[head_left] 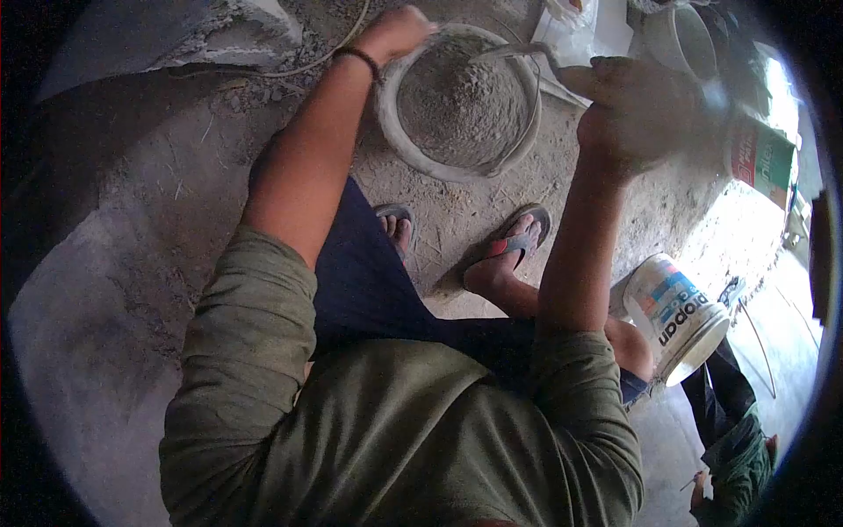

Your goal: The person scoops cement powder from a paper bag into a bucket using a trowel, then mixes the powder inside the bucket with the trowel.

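Note:
A round basin (392,132) of grey, crumbly mix (461,105) sits on the ground at the top centre. My left hand (395,33) is closed at the basin's upper left rim, its fingertips against the edge. To the right of the basin, my right hand (628,110), partly blurred, is wrapped round the handle of a trowel. The trowel's metal part (518,51) reaches left over the rim, and its tip meets the heaped mix.
A white printed bucket (672,307) lies tilted at the right. A red and green box (762,162) and an open pail (689,44) are at the upper right. A concrete block (176,39) is upper left. Another person's green clothing (742,465) shows lower right.

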### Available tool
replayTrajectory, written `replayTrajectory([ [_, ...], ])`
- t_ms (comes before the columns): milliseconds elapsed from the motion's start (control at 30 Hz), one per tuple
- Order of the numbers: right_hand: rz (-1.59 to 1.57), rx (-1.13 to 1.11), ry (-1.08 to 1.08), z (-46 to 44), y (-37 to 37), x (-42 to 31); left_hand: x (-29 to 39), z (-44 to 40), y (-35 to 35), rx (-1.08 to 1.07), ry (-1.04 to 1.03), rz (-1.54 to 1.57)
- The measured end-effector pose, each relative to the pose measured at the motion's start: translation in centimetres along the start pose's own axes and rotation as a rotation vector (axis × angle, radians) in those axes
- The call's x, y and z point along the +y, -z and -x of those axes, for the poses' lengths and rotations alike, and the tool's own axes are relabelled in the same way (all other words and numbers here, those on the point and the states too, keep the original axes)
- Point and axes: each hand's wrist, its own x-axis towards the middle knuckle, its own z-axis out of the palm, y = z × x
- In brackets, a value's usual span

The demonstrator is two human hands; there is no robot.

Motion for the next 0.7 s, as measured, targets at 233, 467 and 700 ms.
replayTrajectory([
  [233, -0.717, 0.118, -0.302, 2.1, -5.6, -1.6, -0.4, 8.5, 5.8, -0.279, 0.282, 0.078],
  [467, -1.218, -0.3, -0.667, 0.7, -10.7, -6.7, -0.2, 7.3, 4.7, 0.0, 0.144, 0.436],
  [700, -1.023, -0.183, -1.02, 8.3, -10.4, -3.8, 0.6, 6.6, 3.9, 0.035, 0.257, 0.523],
])
